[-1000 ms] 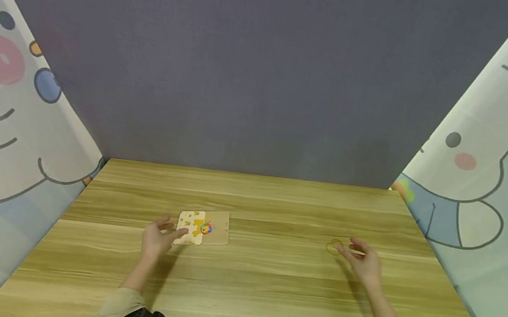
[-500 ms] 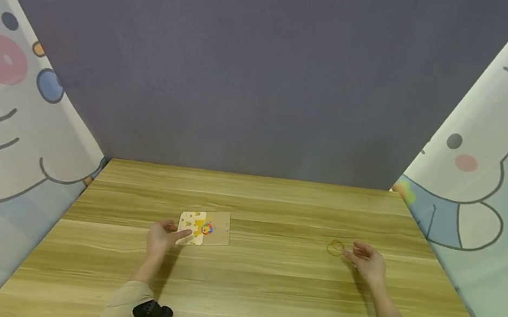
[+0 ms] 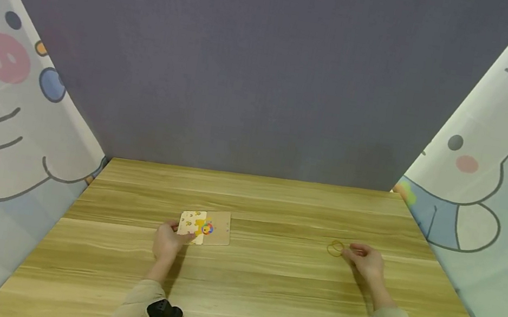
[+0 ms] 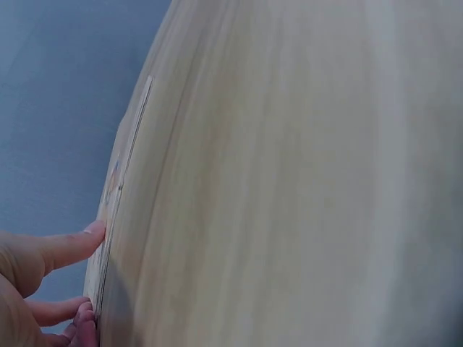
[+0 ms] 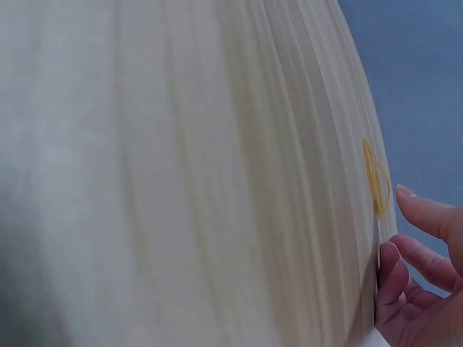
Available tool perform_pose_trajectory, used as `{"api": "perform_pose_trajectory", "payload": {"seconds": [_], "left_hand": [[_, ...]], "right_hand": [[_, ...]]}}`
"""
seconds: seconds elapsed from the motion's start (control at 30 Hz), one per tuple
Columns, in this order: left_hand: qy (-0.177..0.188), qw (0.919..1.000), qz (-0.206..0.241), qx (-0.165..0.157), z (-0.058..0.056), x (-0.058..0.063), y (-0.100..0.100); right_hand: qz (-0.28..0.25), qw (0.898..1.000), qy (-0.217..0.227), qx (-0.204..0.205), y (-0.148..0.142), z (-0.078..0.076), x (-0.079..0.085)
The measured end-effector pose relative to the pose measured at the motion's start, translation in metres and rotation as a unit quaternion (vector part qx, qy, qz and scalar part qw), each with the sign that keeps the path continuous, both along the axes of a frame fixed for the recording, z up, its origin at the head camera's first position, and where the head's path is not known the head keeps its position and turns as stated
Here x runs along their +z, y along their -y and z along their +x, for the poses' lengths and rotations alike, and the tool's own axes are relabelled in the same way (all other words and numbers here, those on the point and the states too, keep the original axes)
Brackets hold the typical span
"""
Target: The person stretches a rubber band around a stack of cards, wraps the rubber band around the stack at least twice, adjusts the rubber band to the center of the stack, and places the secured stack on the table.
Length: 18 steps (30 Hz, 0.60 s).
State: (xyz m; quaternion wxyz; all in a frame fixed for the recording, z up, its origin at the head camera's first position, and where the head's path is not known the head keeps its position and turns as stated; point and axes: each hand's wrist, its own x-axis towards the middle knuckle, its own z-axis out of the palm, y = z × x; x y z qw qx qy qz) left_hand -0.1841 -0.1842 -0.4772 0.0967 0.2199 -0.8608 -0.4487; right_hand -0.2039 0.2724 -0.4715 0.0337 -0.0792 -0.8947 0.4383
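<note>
A thin, flat board lies on the wooden table. Its cream half [image 3: 190,221] carries a yellow animal print with a colourful ring, and its tan half [image 3: 219,228] is mostly plain. My left hand [image 3: 167,242] is at the cream half's left side, thumb reaching over its front part and fingers by the left edge. In the left wrist view the thumb [image 4: 72,248] touches the board, whose edge [image 4: 130,159] lies flat. A yellow rubber band [image 3: 334,248] lies looped on the table. Beside it, on its right, rests my right hand [image 3: 368,264], fingers loosely bent and holding nothing.
The wooden table [image 3: 264,286] ends at a dark grey wall [image 3: 267,73]. Cartoon-printed curtains [image 3: 3,88] close off both sides. A small black camera [image 3: 165,313] is worn on each wrist.
My left hand has shifted right, its thumb further over the cream half. My right hand has drawn back slightly from the rubber band. Board and band lie nearly where they were.
</note>
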Motion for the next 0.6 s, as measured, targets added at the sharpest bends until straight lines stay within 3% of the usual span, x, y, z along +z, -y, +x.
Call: {"api": "perform_pose_trajectory", "payload": {"seconds": [0.37, 0.6], "left_hand": [[0.014, 0.9992, -0.036, 0.012, -0.004, 0.004, -0.013], [0.064, 0.9971, -0.037, 0.02, -0.006, 0.009, -0.017]], "right_hand": [[0.034, 0.999, 0.002, -0.02, 0.002, -0.005, -0.005], [0.042, 0.998, 0.019, -0.037, 0.005, -0.006, -0.005]]}}
